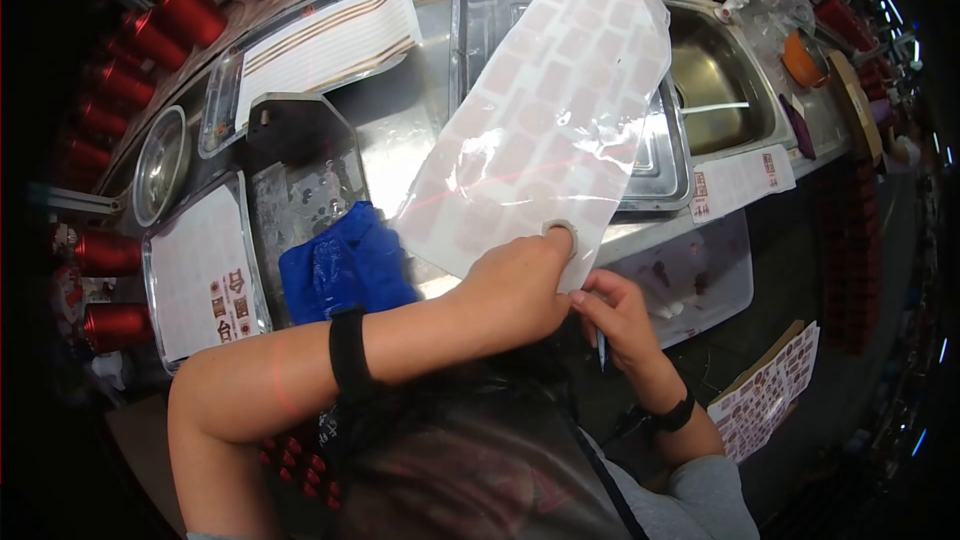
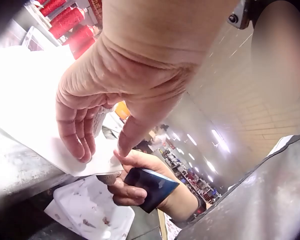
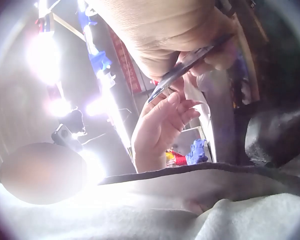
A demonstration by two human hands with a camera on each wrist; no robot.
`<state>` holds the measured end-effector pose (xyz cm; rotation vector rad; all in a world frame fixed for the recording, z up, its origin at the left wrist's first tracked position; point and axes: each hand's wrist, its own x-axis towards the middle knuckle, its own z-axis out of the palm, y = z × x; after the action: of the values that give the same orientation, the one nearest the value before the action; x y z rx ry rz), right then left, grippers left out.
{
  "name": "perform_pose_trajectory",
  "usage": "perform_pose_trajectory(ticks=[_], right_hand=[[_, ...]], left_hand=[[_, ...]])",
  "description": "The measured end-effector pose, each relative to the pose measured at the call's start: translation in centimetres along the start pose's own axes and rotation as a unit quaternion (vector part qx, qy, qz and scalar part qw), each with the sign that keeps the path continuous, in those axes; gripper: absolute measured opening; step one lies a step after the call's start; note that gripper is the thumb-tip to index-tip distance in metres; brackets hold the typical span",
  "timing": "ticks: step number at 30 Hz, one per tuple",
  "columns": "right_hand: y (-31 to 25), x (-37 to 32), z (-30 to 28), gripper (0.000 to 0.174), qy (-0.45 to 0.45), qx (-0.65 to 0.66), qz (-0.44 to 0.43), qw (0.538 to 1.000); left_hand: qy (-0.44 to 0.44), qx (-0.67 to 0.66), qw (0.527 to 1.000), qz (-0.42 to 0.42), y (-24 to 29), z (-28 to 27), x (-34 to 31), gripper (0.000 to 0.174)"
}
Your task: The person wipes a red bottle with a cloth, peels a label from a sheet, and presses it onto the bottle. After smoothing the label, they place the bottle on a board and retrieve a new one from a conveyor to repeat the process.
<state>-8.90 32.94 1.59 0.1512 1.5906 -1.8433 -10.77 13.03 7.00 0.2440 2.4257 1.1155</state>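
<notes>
A large glossy sheet (image 1: 540,130) with rows of pale pink blocks slants up and away over the steel counter in the head view. My left hand (image 1: 520,285) grips its near end, with a whitish band round one fingertip. In the left wrist view, the left fingers lie on the white sheet and the thumb reaches its edge. Close beside it, at the sheet's corner, my right hand (image 1: 620,320) holds a flat dark blue piece (image 2: 152,187) with a straight edge; its exact kind I cannot tell. The right wrist view shows this piece (image 3: 187,67) nearly edge-on.
A steel tray (image 1: 660,185) lies partly under the sheet, beside the sink (image 1: 710,70). Left are a wet blue cloth (image 1: 345,265), trays with printed paper (image 1: 195,280) and a glass bowl (image 1: 163,165). Red cups (image 1: 185,10) line the back. A plastic bin (image 1: 715,280) sits below the counter edge.
</notes>
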Motion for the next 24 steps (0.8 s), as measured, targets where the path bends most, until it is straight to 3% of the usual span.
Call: perform_pose_trajectory(ticks=[13, 16, 17, 20, 21, 23, 24], right_hand=[[0.4, 0.3, 1.0, 0.015, 0.028, 0.031, -0.029, 0.999], [0.8, -0.1, -0.3, 0.013, 0.044, -0.095, -0.053, 0.993], [0.2, -0.5, -0.7, 0.022, 0.078, -0.179, -0.052, 0.979], [-3.5, -0.9, 0.3, 0.030, 0.195, -0.328, -0.262, 0.886], [-5.4, -0.4, 1.1, 0.039, 0.206, -0.284, -0.327, 0.878], [-9.2, 0.7, 2.1, 0.037, 0.217, -0.290, -0.346, 0.866], [-10.2, 2.7, 1.4, 0.034, 0.198, -0.365, -0.376, 0.829]], left_hand=[[0.035, 0.025, 0.999, 0.003, 0.5, -0.2, 0.3, 0.023], [0.104, 0.099, 0.989, 0.027, 1.9, -3.1, 0.4, 0.028], [0.131, 0.119, 0.983, 0.054, 2.6, -4.7, 0.4, 0.032], [0.254, 0.155, 0.937, 0.183, 3.3, -7.9, 1.6, 0.035], [0.279, 0.167, 0.921, 0.214, 3.8, -8.5, 2.0, 0.032], [0.311, 0.193, 0.890, 0.273, 4.9, -8.9, 2.4, 0.027], [0.316, 0.208, 0.876, 0.299, 5.4, -8.7, 2.3, 0.025]])
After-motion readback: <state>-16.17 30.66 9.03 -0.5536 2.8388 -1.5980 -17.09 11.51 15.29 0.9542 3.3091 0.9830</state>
